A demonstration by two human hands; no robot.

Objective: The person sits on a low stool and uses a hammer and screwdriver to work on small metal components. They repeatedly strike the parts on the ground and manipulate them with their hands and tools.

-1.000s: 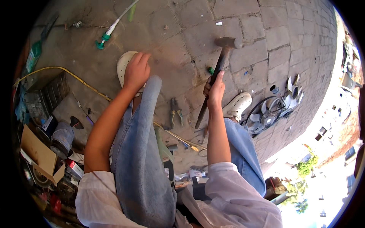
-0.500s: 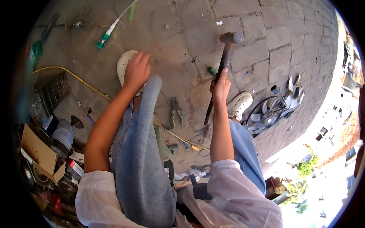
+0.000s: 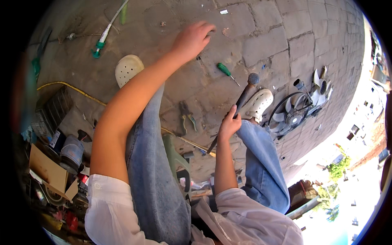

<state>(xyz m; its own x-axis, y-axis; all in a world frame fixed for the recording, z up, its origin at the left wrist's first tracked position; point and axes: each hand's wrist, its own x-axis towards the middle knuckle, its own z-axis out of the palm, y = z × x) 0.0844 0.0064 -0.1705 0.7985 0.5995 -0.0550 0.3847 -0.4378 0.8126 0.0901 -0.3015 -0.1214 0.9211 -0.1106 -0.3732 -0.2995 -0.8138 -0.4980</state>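
My right hand [image 3: 230,125] grips the dark handle of a hammer [image 3: 243,96]. The hammer's head points up beside my right shoe [image 3: 260,104], and its handle end slants down past my wrist. Across the front of my left knee, my left arm stretches far forward over the paving. The fingers of my left hand [image 3: 192,41] are curled and a little blurred; a small dark bit shows at their tips, too unclear to name. Between the hands lies a green-handled screwdriver [image 3: 224,70]. A pair of pliers [image 3: 187,116] rests on the ground between my legs.
A grey-bladed fan [image 3: 292,118] lies to the right of my shoe. On the left are a yellow hose [image 3: 73,86], an open cardboard box [image 3: 50,168] and assorted clutter. A white tube with a green handle [image 3: 101,44] lies at the far left. Stone paving [image 3: 265,47] spreads ahead.
My left hand has left the left shoe and swung forward and right. The hammer has come down and nearer with my right hand, uncovering more of the screwdriver.
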